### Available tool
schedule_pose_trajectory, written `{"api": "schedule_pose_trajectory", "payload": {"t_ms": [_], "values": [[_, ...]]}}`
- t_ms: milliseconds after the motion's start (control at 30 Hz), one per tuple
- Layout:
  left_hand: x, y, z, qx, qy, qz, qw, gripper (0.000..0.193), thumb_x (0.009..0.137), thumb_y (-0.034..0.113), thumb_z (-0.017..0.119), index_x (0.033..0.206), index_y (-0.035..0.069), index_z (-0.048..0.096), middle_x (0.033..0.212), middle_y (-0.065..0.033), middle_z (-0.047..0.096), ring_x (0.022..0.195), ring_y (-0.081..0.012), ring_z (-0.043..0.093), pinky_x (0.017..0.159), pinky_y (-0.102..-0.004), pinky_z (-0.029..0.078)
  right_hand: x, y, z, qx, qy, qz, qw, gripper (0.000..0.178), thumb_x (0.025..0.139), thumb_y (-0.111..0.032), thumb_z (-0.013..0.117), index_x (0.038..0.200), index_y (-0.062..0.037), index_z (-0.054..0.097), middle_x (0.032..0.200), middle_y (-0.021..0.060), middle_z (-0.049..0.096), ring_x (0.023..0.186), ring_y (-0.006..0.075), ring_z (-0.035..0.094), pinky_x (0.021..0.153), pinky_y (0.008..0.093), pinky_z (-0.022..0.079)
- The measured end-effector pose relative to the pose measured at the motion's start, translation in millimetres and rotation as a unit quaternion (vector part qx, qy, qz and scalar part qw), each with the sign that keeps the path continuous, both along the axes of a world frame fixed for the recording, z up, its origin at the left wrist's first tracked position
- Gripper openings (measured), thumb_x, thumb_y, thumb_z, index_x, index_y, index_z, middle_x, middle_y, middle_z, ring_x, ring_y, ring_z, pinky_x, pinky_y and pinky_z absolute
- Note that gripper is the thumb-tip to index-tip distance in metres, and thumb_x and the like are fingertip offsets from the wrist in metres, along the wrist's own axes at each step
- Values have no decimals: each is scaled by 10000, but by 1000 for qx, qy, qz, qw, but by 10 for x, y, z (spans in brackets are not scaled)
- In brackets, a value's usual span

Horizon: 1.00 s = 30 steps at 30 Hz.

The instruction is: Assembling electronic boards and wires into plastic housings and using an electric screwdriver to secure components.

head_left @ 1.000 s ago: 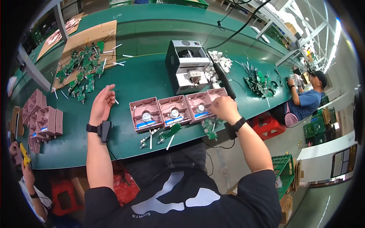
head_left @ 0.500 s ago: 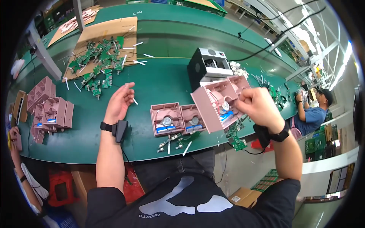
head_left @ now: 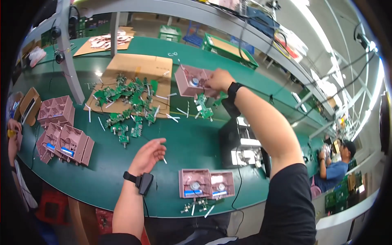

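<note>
Stretched out over the far part of the bench, my right hand (head_left: 220, 79) grips a pink plastic housing (head_left: 184, 86) by its right side. A round silver part sits inside this housing, and green circuit boards (head_left: 203, 108) hang below it. My left hand (head_left: 149, 156) hovers over the middle of the green bench (head_left: 163, 183), empty, its fingers loosely apart, with a small white strip beside the fingertips. Near the front edge lies a pair of joined pink housings (head_left: 210, 190) with round silver parts and blue cylinders inside. Small circuit boards (head_left: 196, 206) with white strips lie in front of them.
Circuit boards (head_left: 132, 94) are heaped on a cardboard sheet (head_left: 143, 63). More pink housings (head_left: 81, 147) stand at the left. A black and silver machine (head_left: 232, 143) is beneath my right forearm. One person (head_left: 337, 169) sits at the right; another person's hand (head_left: 14, 125) shows at the left edge.
My right hand has carried the pink housing from near the front edge, forward and left past the machine. The view has shifted. My left hand stays over the bench, still empty.
</note>
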<state>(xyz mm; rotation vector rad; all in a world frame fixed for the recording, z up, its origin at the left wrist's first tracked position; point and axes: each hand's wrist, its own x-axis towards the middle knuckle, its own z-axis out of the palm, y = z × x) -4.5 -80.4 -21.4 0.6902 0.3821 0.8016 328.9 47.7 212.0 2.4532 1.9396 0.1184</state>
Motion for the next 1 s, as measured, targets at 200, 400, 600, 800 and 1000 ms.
{"api": "schedule_pose_trajectory", "payload": {"t_ms": [200, 400, 600, 800, 1000], "values": [[-29, 55, 97, -28, 20, -48, 998, 379, 1090, 269, 552, 1378, 23, 576, 1089, -83, 690, 972, -168, 669, 873, -308, 551, 357, 754, -770, -67, -7, -34, 997, 365, 830, -294, 738, 1097, -46, 776, 1140, 186, 756, 1012, 371, 746, 853, 443, 610], [-10, 100, 123, -28, 25, -69, 997, 393, 1096, 288, 542, 1392, 30, 567, 1121, -97, 683, 1011, -182, 666, 913, -324, 550, 774, 1110, -1276, -108, 14, -162, 981, 376, 874, -314, 714, 1148, -62, 765, 1162, 164, 760, 1045, 334, 749, 876, 445, 609], [-33, 29, 148, -15, 33, -85, 996, 405, 1099, 295, 535, 1408, 35, 552, 1137, -99, 680, 1035, -192, 667, 922, -332, 550, 781, 939, -1466, -57, 21, -204, 977, 401, 886, -332, 708, 1193, -79, 756, 1264, 151, 729, 1131, 323, 721, 937, 435, 590], [46, 89, 10, -1, 6, -100, 995, 414, 1095, 298, 532, 1418, 40, 551, 1150, -108, 698, 1040, -202, 680, 926, -341, 553, 373, 315, -755, 35, -140, -35, 989, 279, 942, -273, 609, 1076, -88, 769, 1207, 187, 731, 1092, 333, 727, 888, 473, 590], [-34, 180, 127, 16, 10, -78, 997, 438, 1086, 321, 558, 1409, 26, 560, 1138, -92, 715, 1011, -172, 696, 902, -322, 574, -642, -1493, -61, 101, -172, 279, 939, 287, 954, -385, 656, 925, -105, 712, 783, 145, 714, 708, 367, 698, 627, 484, 561]]}}
